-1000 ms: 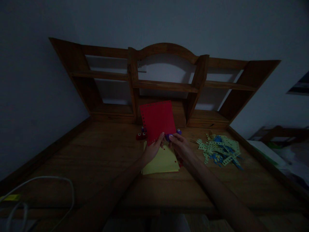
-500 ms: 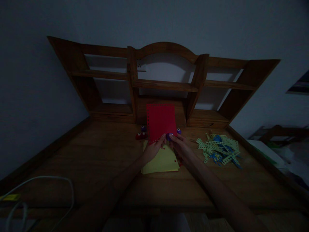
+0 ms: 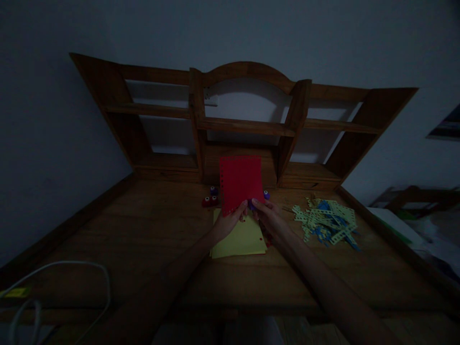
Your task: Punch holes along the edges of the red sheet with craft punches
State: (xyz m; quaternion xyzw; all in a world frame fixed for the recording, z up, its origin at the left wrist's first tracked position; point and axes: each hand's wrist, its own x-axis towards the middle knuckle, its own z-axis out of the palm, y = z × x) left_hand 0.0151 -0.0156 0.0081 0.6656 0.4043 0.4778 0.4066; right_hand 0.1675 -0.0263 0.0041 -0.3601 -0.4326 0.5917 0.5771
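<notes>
My left hand point(image 3: 229, 222) pinches the lower edge of a red paper sheet point(image 3: 240, 181) and holds it upright above the desk. A row of punched holes runs down the sheet's left edge. My right hand point(image 3: 269, 218) is closed on a small purple hole punch point(image 3: 250, 203) at the sheet's bottom edge. Beneath both hands lies a stack of yellow paper point(image 3: 241, 237) with a few red dots on it.
Small red and purple punches point(image 3: 210, 198) and another purple one point(image 3: 266, 194) sit behind the sheet. A heap of punched green and blue paper strips point(image 3: 327, 221) lies to the right. A wooden hutch with shelves point(image 3: 244, 125) backs the desk. A white cable point(image 3: 53, 282) loops at the near left.
The red sheet has turned from a leftward tilt to nearly upright and square. Both hands stay at its bottom edge, shifted slightly.
</notes>
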